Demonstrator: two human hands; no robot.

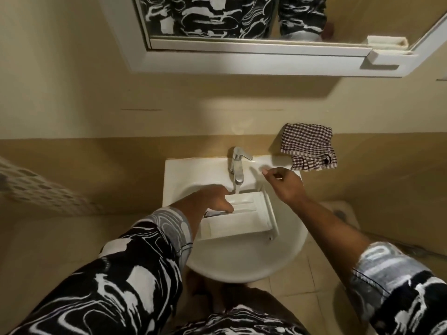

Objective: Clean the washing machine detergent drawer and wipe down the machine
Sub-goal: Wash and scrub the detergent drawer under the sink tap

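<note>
A person in black-and-white patterned sleeves stands at a white bathroom washbasin (174,175), where a white washing machine detergent drawer (242,213) lies tilted across the bowl under a thin stream of water running from the chrome mixer tap (237,165). The left hand (212,197) grips the drawer's left end, thumb inside a compartment. The right hand (283,182) hovers over the basin's right rear rim, just right of the tap, fingers loosely curled and holding nothing. A brown-and-white checked cloth (309,149) sits crumpled at the basin's right rear corner against the beige wall. A white-framed mirror (217,18) hangs above, reflecting the patterned clothing
</note>
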